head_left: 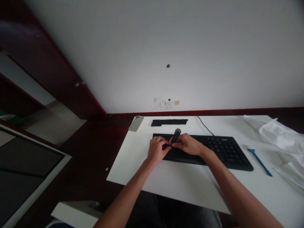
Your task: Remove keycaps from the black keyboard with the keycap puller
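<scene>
A black keyboard (pixel 213 148) lies on the white table, partly covered by my hands. My right hand (pixel 188 144) pinches a small black tool (pixel 176 135) that stands upright over the keyboard's left half, small prongs at its upper end. Just left of it, my left hand (pixel 158 147) is closed, its thumb and fingertips meeting near the tool's lower end. A small dark piece shows between those fingers, too hidden to name. Behind the keyboard, loose black keycaps (pixel 169 122) are lined up in rows.
A phone (pixel 136 123) lies at the table's back left corner. Right of the keyboard is a blue brush (pixel 260 162), with crumpled white plastic (pixel 282 133) beyond it. The keyboard's cable (pixel 205 125) runs off the back edge. Wall sockets (pixel 172 103) sit above the baseboard.
</scene>
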Demonstrator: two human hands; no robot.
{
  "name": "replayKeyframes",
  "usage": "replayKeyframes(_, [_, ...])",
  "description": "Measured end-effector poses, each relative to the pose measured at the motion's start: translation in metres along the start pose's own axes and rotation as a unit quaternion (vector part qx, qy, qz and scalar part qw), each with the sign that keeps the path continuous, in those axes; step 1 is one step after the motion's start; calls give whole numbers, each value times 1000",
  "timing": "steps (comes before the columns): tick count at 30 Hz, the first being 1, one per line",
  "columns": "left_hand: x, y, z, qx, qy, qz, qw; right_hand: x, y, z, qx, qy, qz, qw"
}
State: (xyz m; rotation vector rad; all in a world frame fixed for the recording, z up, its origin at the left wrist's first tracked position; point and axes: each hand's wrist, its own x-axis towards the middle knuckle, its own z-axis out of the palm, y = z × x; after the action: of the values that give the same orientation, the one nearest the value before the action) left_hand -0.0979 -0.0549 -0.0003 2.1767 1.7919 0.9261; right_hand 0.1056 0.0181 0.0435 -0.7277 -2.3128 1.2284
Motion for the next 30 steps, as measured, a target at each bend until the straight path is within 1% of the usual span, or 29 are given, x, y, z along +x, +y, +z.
replayKeyframes(3, [1,1,1,5,-5,-3,1000,0,9,-5,26,-13,19,999])
replayKeyframes(6, [2,2,0,7,-8,-6,1000,0,17,-6,50,-7,37,998])
replayKeyframes(9, [2,2,0,7,-15,-8,1000,-1,23,-6,77,6,39,996])
replayKeyframes(12, [3,2,0,9,-17,-11,1000,-2,26,-7,93,-3,35,995])
replayKeyframes(16, [3,1,-2,5,-25,-2,1000,-2,19,-5,72,-9,24,997])
replayKeyframes(20, [2,-4,-4,-9,-25,13,1000,-1,1,2,-20,-12,-8,1000])
replayKeyframes(22, [1,-5,-3,-12,-19,13,1000,-2,-4,3,-49,-8,-14,999])
replayKeyframes(25, [1,-5,-3,-15,-15,12,1000,-2,-3,0,-36,-17,-10,999])
replayKeyframes(30, [2,-1,-5,-14,-24,10,1000,-5,8,-10,22,-39,14,999])
